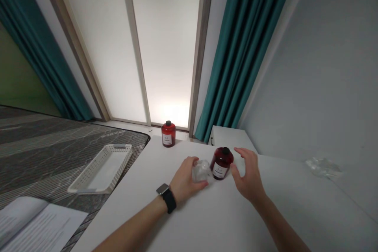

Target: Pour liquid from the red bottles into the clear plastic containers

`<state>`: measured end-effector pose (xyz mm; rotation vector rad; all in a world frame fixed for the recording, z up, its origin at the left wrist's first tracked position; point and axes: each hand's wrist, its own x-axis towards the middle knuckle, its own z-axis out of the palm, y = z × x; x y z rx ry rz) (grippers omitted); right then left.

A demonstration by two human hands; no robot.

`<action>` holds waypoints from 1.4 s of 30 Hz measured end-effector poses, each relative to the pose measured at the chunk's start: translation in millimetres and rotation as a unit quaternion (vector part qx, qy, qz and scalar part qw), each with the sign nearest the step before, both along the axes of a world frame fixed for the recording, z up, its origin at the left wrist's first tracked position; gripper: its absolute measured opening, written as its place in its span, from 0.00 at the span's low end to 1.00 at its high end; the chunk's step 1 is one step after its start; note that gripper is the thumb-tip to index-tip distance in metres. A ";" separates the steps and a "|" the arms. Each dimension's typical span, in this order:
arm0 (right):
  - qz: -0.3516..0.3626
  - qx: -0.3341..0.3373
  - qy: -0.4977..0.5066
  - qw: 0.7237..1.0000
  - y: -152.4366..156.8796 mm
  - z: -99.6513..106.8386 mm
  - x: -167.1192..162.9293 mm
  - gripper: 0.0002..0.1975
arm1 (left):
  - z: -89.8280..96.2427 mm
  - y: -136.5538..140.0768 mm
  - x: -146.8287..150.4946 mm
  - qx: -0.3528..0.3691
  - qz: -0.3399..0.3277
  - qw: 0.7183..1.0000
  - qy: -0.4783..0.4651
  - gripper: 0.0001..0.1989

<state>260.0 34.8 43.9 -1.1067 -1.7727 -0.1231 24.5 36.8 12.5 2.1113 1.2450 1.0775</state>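
Note:
My left hand point(186, 179), with a dark watch on its wrist, is closed around a small clear container point(201, 171) at the middle of the white table. Just right of that container is a dark red bottle point(222, 163) with a black cap and a white label, leaning slightly to the right. My right hand point(249, 175) is at the bottle's right side, thumb and fingers spread apart. Its thumb tip is very close to the bottle; whether they touch I cannot tell. A second red bottle point(168, 134), also black-capped and labelled, stands upright near the table's far edge.
The white table point(183, 216) adjoins a grey striped bed point(118, 136) on the left. On the bed lie a white perforated basket point(77, 186) and an open book point(56, 224). Crumpled clear plastic point(323, 167) sits by the right wall. A white cabinet point(232, 136) stands beyond the table.

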 end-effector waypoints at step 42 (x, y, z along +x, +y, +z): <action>0.185 -0.188 -0.200 0.944 -31.9 37.4 -45.2 0.08 | 5.3 -32.7 3.7 0.239 0.075 0.961 0.117 0.24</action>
